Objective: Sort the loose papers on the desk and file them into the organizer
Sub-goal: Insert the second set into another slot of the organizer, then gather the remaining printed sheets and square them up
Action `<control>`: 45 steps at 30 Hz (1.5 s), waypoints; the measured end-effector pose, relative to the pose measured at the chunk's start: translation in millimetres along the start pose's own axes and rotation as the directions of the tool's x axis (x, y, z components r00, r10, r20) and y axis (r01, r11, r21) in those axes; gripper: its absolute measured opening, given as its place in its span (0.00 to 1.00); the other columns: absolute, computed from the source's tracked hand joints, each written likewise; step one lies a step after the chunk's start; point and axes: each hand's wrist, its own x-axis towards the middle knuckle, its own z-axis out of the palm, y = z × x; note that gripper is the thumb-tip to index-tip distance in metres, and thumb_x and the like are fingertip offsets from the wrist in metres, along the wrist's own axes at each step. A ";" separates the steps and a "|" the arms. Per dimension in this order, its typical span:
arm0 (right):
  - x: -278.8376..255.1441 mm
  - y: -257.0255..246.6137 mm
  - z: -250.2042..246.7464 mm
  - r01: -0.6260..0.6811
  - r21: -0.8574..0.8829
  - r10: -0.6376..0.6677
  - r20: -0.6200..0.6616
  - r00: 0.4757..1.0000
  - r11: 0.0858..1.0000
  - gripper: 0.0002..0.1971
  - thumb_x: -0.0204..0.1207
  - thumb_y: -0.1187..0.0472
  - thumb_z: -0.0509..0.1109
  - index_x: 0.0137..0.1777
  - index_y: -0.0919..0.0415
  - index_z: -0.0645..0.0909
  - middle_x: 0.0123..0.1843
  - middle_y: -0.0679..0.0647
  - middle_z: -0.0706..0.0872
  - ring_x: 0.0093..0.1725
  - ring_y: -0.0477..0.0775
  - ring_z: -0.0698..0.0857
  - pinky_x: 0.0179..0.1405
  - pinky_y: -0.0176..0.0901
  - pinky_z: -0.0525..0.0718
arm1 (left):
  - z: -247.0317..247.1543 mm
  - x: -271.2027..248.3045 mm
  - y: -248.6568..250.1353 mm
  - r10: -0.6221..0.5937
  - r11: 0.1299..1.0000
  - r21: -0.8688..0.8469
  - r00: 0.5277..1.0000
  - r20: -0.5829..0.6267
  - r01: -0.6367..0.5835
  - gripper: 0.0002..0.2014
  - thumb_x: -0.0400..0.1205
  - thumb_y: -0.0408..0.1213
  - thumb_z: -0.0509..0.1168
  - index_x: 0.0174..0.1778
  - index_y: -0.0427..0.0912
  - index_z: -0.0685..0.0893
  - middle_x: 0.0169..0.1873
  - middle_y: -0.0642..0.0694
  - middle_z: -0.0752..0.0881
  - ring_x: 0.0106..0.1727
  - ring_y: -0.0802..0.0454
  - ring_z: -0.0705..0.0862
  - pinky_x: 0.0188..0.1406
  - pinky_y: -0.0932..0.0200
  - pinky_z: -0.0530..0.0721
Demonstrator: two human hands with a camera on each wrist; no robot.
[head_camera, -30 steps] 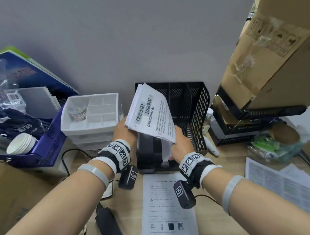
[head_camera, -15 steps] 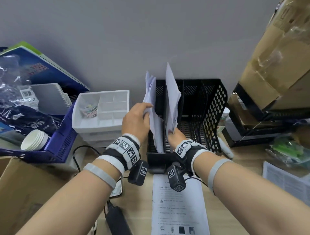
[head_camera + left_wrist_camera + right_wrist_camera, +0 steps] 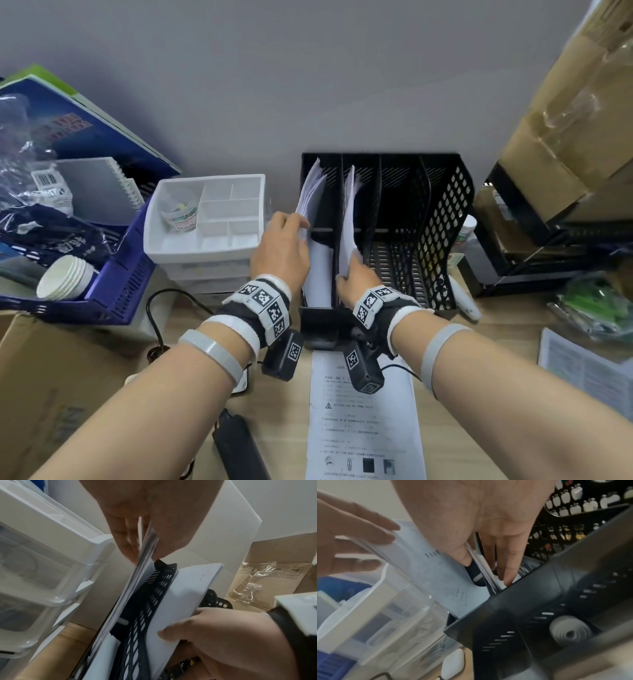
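Nearest us one printed white sheet (image 3: 363, 418) lies loose on the wooden desk (image 3: 496, 342). Beyond, our left hand (image 3: 281, 250) pinches a thin white paper stack (image 3: 310, 202) and our right hand (image 3: 356, 277) pinches another white paper stack (image 3: 349, 219), each standing in its own slot of the black mesh organizer (image 3: 442, 219). We judge paper light and floppy; hold near the lower edge.

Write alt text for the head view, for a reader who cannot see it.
Two hands lower paper stacks into a black mesh organizer: the left hand grips the left stack, the right hand the right stack. One printed sheet lies on the desk in front.
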 end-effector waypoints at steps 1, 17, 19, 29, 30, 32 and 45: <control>-0.8 1.3 -0.7 -0.011 0.007 0.011 0.018 1.000 1.000 0.26 0.82 0.58 0.61 0.78 0.66 0.62 0.63 0.67 0.82 0.60 0.67 0.83 0.55 0.48 0.80 | 0.5 -1.2 2.9 0.004 1.000 0.008 1.000 -0.027 -0.004 0.13 0.80 0.33 0.65 0.61 0.46 0.82 0.59 0.44 0.78 0.60 0.43 0.81 0.51 0.42 0.87; -83.3 170.2 -74.7 -0.110 0.277 0.123 -0.033 0.992 0.955 0.18 0.76 0.53 0.67 0.66 0.50 0.76 0.49 0.51 0.87 0.47 0.55 0.87 0.52 0.55 0.87 | 81.7 -59.1 180.7 0.454 0.839 -0.344 0.891 0.017 -0.421 0.08 0.80 0.39 0.65 0.52 0.44 0.86 0.51 0.48 0.80 0.54 0.50 0.78 0.58 0.55 0.78; -102.2 222.5 -84.6 -0.221 0.345 0.250 -0.041 0.967 0.912 0.22 0.69 0.50 0.67 0.65 0.44 0.76 0.53 0.53 0.86 0.50 0.57 0.88 0.54 0.58 0.88 | 111.9 -76.0 206.5 0.503 0.827 -0.395 0.841 0.200 -0.401 0.07 0.80 0.37 0.65 0.52 0.44 0.85 0.50 0.47 0.81 0.54 0.50 0.78 0.59 0.53 0.79; -231.6 478.5 -138.7 -0.670 0.376 0.750 -0.117 0.651 0.640 0.25 0.73 0.59 0.67 0.71 0.55 0.73 0.69 0.62 0.77 0.64 0.65 0.81 0.64 0.48 0.80 | 279.5 -187.6 297.0 0.121 0.990 -0.073 0.463 0.878 -0.121 0.36 0.78 0.41 0.74 0.81 0.47 0.64 0.73 0.36 0.71 0.65 0.35 0.83 0.65 0.46 0.84; -239.8 498.6 -140.0 -0.719 0.343 0.785 -0.109 0.609 0.605 0.27 0.72 0.58 0.68 0.73 0.55 0.71 0.69 0.64 0.75 0.65 0.65 0.80 0.66 0.50 0.80 | 293.6 -194.1 301.0 0.060 0.997 -0.034 0.482 0.874 -0.063 0.40 0.77 0.40 0.74 0.83 0.47 0.61 0.73 0.35 0.72 0.66 0.34 0.82 0.66 0.45 0.82; -250.0 525.8 -138.9 -0.784 0.285 0.827 -0.060 0.559 0.551 0.32 0.70 0.54 0.71 0.74 0.57 0.68 0.68 0.64 0.74 0.65 0.67 0.80 0.65 0.52 0.82 | 314.0 -202.0 304.7 -0.073 0.994 0.022 0.528 0.846 0.102 0.44 0.77 0.38 0.75 0.84 0.44 0.56 0.73 0.32 0.75 0.69 0.33 0.82 0.67 0.44 0.82; -265.9 575.2 -146.0 -0.367 0.895 0.796 0.023 0.605 0.254 0.12 0.77 0.65 0.71 0.60 0.64 0.80 0.48 0.63 0.91 0.30 0.52 0.90 0.33 0.46 0.91 | 323.1 -235.8 313.6 -0.185 0.661 -0.207 0.424 0.887 0.721 0.18 0.80 0.16 0.61 0.66 0.32 0.78 0.49 0.34 0.92 0.41 0.36 0.95 0.43 0.45 0.95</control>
